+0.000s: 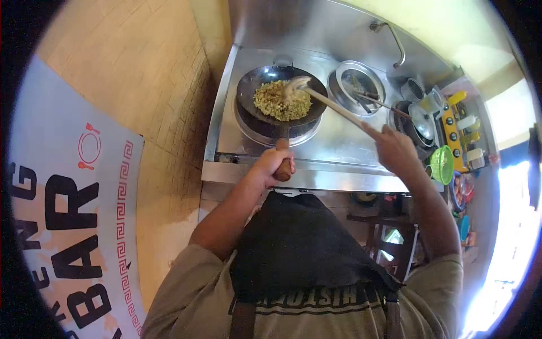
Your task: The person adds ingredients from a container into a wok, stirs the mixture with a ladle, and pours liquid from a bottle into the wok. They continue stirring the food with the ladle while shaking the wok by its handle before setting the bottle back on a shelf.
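Note:
My left hand (275, 165) is closed round the wooden handle (283, 148) of a dark wok (247, 93). The wok rests over the left burner ring of the steel stove. Fried rice (276, 103), yellowish-brown, lies heaped in its middle. In my right hand (397, 148) is the long wooden shaft of a wok ladle (336, 107), held slanting down to the left. The ladle's metal head (297, 85) is at the upper right of the rice and partly hides it; whether it touches the rice is hard to tell.
Right of the wok, a second burner holds a round metal pan (337, 85) with utensils in it. A lidded pot (422, 121), a green basket (442, 165) and a yellow rack of bottles (451, 135) stand farther right. A tap (398, 45) projects from the steel backsplash. A wall (169, 73) borders the left.

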